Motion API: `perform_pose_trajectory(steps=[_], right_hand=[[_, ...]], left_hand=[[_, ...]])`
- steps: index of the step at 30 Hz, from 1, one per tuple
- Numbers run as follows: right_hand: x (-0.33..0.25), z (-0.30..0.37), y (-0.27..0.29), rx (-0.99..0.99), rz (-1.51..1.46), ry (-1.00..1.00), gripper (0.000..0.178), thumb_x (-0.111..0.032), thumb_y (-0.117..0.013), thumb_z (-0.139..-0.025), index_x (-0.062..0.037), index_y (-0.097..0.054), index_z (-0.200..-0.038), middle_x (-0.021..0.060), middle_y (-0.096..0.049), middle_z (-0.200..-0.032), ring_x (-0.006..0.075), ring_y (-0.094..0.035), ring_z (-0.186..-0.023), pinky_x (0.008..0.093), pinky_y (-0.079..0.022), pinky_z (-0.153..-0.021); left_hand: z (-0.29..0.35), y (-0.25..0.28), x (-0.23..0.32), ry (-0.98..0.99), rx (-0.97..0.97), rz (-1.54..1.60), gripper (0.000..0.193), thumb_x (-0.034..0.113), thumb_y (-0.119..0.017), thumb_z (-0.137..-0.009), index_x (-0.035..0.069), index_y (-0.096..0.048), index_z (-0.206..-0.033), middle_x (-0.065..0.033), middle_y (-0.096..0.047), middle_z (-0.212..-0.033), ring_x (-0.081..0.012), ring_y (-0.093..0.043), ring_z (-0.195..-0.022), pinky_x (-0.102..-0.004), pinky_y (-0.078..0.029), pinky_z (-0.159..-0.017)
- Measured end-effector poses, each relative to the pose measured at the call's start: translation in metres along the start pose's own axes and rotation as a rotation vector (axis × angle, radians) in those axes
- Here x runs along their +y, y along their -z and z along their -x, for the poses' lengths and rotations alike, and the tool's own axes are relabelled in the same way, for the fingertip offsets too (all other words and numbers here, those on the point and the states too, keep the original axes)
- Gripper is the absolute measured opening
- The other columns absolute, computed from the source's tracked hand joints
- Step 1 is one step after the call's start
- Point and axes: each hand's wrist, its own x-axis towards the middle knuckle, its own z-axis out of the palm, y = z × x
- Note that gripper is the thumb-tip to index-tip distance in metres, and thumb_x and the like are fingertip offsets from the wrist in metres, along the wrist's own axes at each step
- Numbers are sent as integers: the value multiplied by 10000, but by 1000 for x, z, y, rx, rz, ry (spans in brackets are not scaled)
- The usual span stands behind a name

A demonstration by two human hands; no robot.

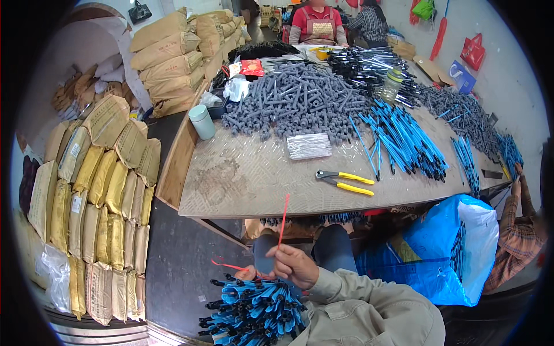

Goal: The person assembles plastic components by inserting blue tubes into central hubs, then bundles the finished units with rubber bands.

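Note:
In my lap, below the table edge, lies a thick bundle of blue rods with black ends point(254, 308). Above its top my right hand point(295, 266) is closed, pinching a thin red plastic strip point(284, 216) whose free end points upward. Just left of it, at the bundle's upper side, my left hand point(247, 273) shows only its fingertips, closed on the same red strip near its other end, which trails out to the left. The bundle hides the rest of the left hand.
Yellow-handled pliers point(345, 181), a silvery packet point(309, 146), grey plastic pieces point(294, 98) and blue rods point(407, 138) lie on the table point(254, 196). A blue sack point(427, 254) stands at right, stacked paper sacks point(104, 196) at left. Other people sit around the table.

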Motion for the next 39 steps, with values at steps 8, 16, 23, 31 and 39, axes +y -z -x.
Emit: perform_pose_trajectory(steps=[8,16,23,31,39], right_hand=[[7,14,-3,124,-246,-21,200,-136,-388,-949,-39,-478,-1100,-29,-327,-541,88,-379,-493,277,-442,-699],[-4,33,0,49,-224,-28,224,-150,-413,-944,-34,-486,-1121,-45,-277,-541,65,-295,-479,260,-395,-642],[-8,69,2,74,-170,-86,214,-149,-443,-931,-10,-521,-1073,-55,-254,-531,57,-263,-479,256,-389,-639],[-5,85,16,66,-184,-139,195,-154,-481,-910,-12,-555,-1023,-42,-270,-523,72,-275,-480,270,-365,-638],[2,86,32,-69,-156,-209,209,-173,-481,-916,-10,-537,-1034,-39,-264,-528,76,-267,-482,264,-370,-682]], left_hand=[[-3,-21,-10,-61,616,-294,253,242,-438,-912,16,-467,-800,-196,-590,-986,-239,-633,-730,-312,-550,-649],[-36,28,29,861,229,542,180,181,-463,-888,8,-508,-911,-168,-576,-1056,-241,-603,-877,-315,-521,-755],[-49,23,32,654,213,456,190,179,-470,-883,8,-502,-958,-161,-563,-1083,-239,-586,-912,-320,-504,-784],[-52,21,20,407,218,402,217,177,-477,-878,8,-495,-1012,-153,-548,-1113,-237,-566,-951,-327,-485,-816],[-45,20,16,96,238,326,256,175,-485,-872,8,-488,-1066,-144,-534,-1143,-234,-545,-991,-334,-466,-848]])
